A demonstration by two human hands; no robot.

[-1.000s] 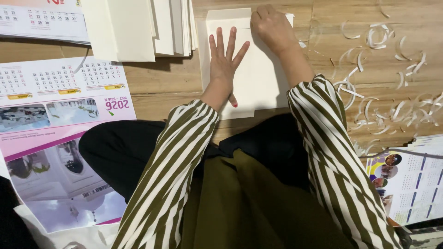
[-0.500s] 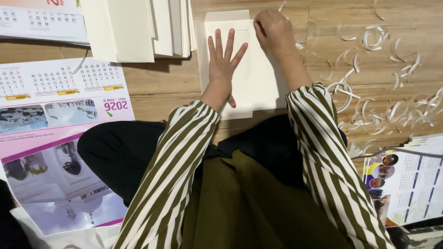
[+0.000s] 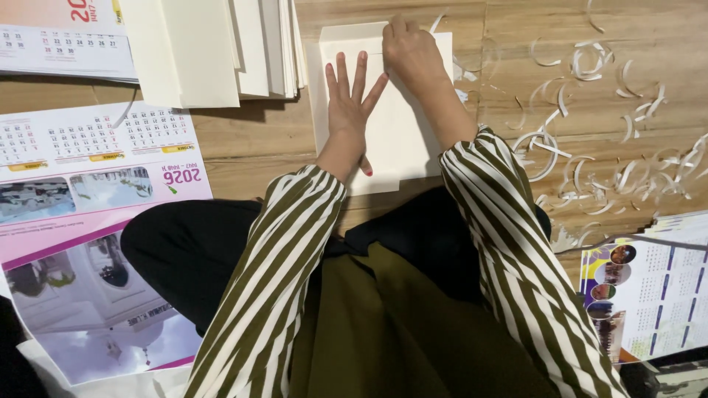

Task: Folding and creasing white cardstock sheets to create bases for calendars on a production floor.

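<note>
On cream sheet [image 3: 398,147]: left hand [image 3: 348,103] flat; right hand [image 3: 410,53] pressing.

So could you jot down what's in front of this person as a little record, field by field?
Surface: wooden floor
Left hand: flat, fingers spread, pressing on the cream rectangular card sheet
Right hand: fingers curled at the sheet's top edge
Above left: stack of cream card sheets
Left: printed pink calendar poster
Right: curled white paper shavings

Olive-and-white striped sleeves [image 3: 280,265], olive garment [image 3: 398,332], black trousers [image 3: 184,250].
</note>
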